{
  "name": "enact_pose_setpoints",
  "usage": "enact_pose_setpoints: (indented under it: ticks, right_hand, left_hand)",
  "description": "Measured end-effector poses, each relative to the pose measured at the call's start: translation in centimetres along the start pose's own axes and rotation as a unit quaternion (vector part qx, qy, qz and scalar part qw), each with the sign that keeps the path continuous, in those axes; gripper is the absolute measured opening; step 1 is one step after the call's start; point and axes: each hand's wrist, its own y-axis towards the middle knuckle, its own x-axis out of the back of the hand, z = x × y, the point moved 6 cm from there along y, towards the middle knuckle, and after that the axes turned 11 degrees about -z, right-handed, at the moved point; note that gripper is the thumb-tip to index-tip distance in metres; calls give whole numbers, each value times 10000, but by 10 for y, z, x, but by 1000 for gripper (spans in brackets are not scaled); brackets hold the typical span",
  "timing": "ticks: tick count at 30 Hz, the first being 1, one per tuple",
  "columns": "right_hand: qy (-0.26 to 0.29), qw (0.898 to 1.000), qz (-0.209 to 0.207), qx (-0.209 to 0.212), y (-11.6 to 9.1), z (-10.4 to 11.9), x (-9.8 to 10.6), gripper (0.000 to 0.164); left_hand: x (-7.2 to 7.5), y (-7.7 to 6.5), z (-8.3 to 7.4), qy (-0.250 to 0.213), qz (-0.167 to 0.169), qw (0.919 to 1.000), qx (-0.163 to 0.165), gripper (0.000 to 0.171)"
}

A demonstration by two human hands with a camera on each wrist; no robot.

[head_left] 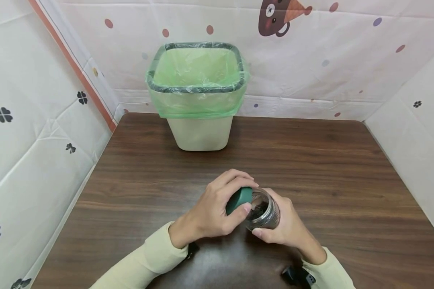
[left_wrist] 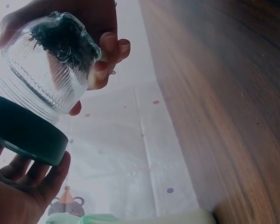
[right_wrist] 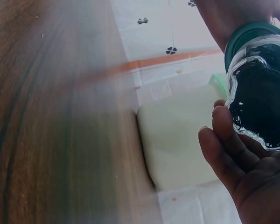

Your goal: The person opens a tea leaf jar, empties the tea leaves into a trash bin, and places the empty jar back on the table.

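Note:
My right hand point(head_left: 287, 222) grips a clear ribbed glass jar point(head_left: 271, 216), held tilted with its mouth facing up and left. Dark, shredded dry leaves point(left_wrist: 65, 42) lie in the bottom of the jar. In my left hand point(head_left: 217, 204) is a round green lid point(head_left: 238, 199), pinched between thumb and fingers and tipped on its side at the jar's mouth. From the left wrist view, the lid point(left_wrist: 28, 130) stands right by the jar's rim. The right wrist view looks at the jar's base point(right_wrist: 261, 102), with the fingers of the right hand point(right_wrist: 252, 172) around it.
A pale bin point(head_left: 202, 134) with a green plastic liner point(head_left: 199, 106) stands at the back of the brown wooden table point(head_left: 329, 168). Patterned white cloth point(head_left: 311, 60) hangs behind and on both sides. Dark wrist devices point(head_left: 296, 276) sit by the sleeves.

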Motion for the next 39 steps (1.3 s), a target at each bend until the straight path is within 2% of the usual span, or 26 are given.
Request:
enact_pose_setpoints:
  ticks: [39]
  right_hand:
    - [-120, 9998, -142, -6, 2, -6, 7, 61]
  left_hand:
    - [7, -11, 13, 183, -31, 9996, 223, 34]
